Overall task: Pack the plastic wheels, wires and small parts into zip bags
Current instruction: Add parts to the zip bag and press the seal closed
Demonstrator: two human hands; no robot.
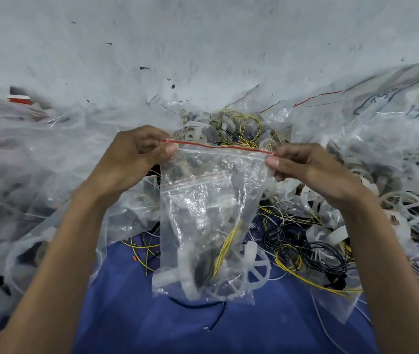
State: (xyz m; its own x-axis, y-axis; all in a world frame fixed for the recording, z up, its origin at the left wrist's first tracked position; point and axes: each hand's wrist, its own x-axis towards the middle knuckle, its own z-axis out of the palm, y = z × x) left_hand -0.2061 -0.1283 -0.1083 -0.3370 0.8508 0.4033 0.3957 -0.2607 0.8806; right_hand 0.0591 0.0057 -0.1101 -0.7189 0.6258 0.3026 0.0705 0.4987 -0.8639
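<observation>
A clear zip bag point(211, 200) with a red line along its top hangs in the middle of the view. Inside, at its bottom, lie a white plastic spoked wheel point(251, 274), yellow and black wires point(222, 254) and other white parts. My left hand point(136, 157) pinches the bag's top left corner. My right hand point(305, 167) pinches the top right corner. The bag's top edge is stretched straight between them. Loose white wheels point(400, 208) and tangled black and yellow wires point(305, 251) lie to the right on the blue cloth point(152, 315).
Heaps of clear plastic bags point(24, 162) lie to the left. More bags with blue writing point(395, 98) are at the right. A pile of wheels and yellow wires point(231, 129) sits behind the held bag. A scuffed pale wall point(203, 47) rises beyond.
</observation>
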